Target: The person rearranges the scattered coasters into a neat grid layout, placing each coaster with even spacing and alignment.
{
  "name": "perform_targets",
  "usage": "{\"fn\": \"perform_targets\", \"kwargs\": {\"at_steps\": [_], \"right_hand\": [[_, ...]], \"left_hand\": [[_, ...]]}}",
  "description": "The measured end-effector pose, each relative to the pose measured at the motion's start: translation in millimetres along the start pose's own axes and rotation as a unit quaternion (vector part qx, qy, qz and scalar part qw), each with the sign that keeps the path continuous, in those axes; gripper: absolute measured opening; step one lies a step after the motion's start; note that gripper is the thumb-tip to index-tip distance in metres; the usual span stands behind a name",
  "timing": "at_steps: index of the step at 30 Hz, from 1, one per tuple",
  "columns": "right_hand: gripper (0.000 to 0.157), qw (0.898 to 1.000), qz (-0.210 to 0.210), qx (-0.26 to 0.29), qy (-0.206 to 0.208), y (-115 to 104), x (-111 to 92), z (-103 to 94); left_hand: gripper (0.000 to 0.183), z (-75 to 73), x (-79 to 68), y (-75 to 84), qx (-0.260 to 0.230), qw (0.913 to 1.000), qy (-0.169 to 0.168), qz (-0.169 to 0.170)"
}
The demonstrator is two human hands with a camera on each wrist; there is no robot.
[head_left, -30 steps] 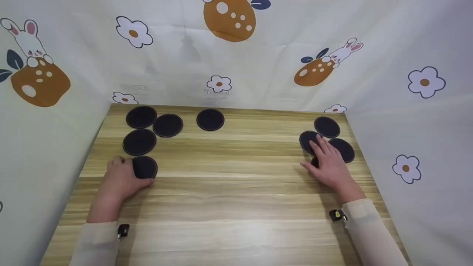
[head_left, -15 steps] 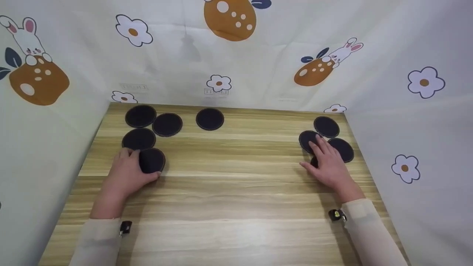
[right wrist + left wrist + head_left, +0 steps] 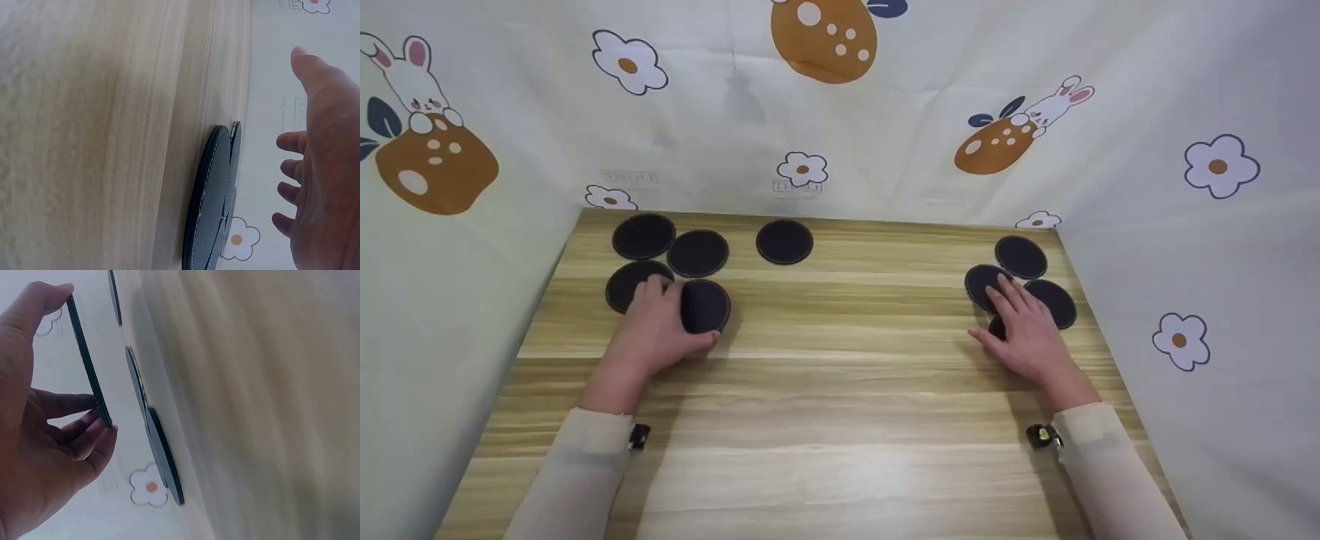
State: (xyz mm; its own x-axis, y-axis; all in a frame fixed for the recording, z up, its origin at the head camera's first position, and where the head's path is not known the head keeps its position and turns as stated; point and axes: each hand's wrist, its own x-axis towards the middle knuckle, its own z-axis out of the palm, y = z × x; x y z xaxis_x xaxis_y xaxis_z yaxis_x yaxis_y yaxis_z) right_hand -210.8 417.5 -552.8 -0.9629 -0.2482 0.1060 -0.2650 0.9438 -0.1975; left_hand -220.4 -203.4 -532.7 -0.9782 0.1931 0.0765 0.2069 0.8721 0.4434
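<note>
My left hand [image 3: 652, 330] holds a round black coaster [image 3: 705, 306] by its rim, between thumb and fingertips. In the left wrist view that coaster [image 3: 89, 363] appears edge-on, lifted off the table. Just behind the hand lies another coaster [image 3: 628, 286], partly covered by the fingers. Two more, a far-left coaster [image 3: 643, 236] and its neighbour [image 3: 698, 253], lie beyond it. My right hand [image 3: 1027, 337] hovers with spread fingers over a cluster of stitched black coasters [image 3: 211, 197], touching none in the right wrist view. One coaster [image 3: 997, 328] there is mostly hidden under the hand.
A lone coaster [image 3: 784, 241] lies near the back edge, left of centre. At the right, a back coaster [image 3: 1021, 256] and a side coaster [image 3: 1054, 305] lie close together. Patterned cloth [image 3: 885, 150] walls the wooden table [image 3: 840, 420] at the back and sides.
My left hand has carried its coaster from the table's left side up and to the right, beside the rear-left group. The right hand has stayed where it was.
</note>
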Motion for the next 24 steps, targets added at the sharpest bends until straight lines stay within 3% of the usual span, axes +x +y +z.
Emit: {"fn": "perform_targets", "kwargs": {"at_steps": [17, 24], "right_hand": [[0.089, 1.000, -0.010, -0.004, 0.011, -0.6, -4.1, 2.4], [0.089, 1.000, -0.003, -0.012, 0.011, 0.2, -5.4, 3.4]], "left_hand": [[0.110, 18.5, 72.7, 62.5, 0.020, 0.9973, -0.035, 0.062], [0.114, 30.2, 95.5, 84.0, 0.016, 0.9944, -0.051, 0.091]]}}
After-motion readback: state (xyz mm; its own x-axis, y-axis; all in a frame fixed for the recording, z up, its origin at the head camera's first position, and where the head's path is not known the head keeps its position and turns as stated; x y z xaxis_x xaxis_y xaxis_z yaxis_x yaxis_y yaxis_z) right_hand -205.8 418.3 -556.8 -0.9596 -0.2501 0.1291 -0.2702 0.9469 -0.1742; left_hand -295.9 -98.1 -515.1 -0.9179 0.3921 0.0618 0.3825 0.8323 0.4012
